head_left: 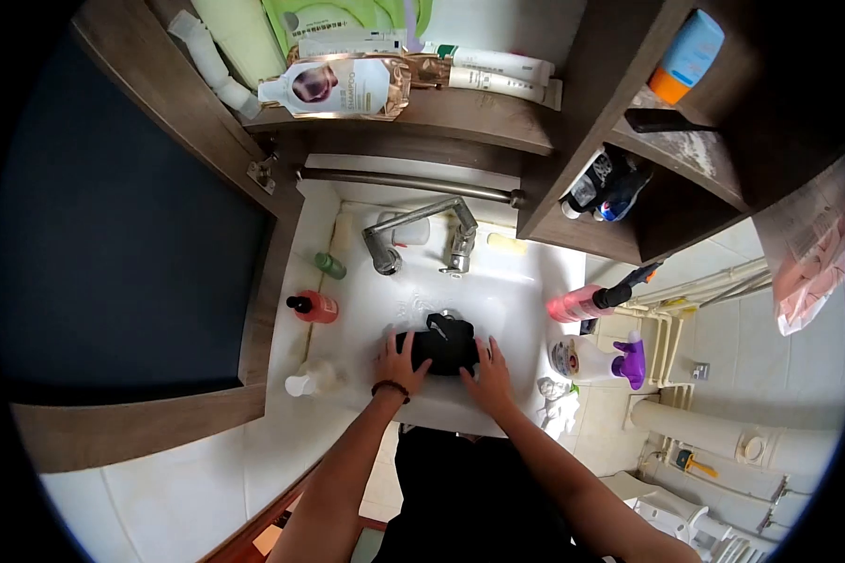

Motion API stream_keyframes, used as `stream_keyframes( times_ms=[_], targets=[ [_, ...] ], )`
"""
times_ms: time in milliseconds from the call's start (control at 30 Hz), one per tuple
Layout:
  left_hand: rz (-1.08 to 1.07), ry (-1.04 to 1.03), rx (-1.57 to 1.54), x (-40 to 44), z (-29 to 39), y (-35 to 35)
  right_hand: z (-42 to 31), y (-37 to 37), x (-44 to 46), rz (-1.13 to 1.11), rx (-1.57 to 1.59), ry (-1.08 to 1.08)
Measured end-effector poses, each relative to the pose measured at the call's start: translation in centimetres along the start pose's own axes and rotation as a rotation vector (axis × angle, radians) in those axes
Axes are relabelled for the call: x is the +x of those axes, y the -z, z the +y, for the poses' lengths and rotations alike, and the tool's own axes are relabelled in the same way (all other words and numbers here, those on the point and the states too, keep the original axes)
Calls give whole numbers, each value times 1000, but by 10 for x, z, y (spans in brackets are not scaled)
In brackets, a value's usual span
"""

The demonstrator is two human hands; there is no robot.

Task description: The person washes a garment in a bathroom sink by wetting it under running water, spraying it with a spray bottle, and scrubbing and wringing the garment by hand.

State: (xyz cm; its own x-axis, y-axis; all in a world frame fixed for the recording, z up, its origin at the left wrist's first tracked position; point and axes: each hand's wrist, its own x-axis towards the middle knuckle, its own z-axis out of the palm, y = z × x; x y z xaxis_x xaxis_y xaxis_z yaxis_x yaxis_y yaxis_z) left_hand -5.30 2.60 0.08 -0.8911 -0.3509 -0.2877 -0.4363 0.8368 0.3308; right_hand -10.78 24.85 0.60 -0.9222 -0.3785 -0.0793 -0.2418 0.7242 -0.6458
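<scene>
Black cloth bundle (444,349) in the basin of a white sink (524,281), below and on the wearer's side of the chrome faucet (460,235). From where I stand, both forearms reach forward from the torso and converge over the near rim. Left hand (403,363), with a dark beaded bracelet (391,388) at its wrist, lies palm down against the bundle's left end; right hand (488,377) lies against its right end. Fingers of both are spread wide, touching the cloth rather than closed around it.
</scene>
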Motion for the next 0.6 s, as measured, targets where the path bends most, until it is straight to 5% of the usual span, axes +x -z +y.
stream_keyframes(
  times_ms=[267,433,500,600],
  targets=[
    [79,-311,199,61,0,-59,-8,-61,60,-21,-317,183],
    [297,-441,-18,89,9,-53,22,-84,79,49,-341,154],
    [231,-397,-61,101,9,-64,21,-82,95,153,-390,215],
    [270,-385,-103,110,13,-66,24,-76,114,26,-306,182]
  ],
)
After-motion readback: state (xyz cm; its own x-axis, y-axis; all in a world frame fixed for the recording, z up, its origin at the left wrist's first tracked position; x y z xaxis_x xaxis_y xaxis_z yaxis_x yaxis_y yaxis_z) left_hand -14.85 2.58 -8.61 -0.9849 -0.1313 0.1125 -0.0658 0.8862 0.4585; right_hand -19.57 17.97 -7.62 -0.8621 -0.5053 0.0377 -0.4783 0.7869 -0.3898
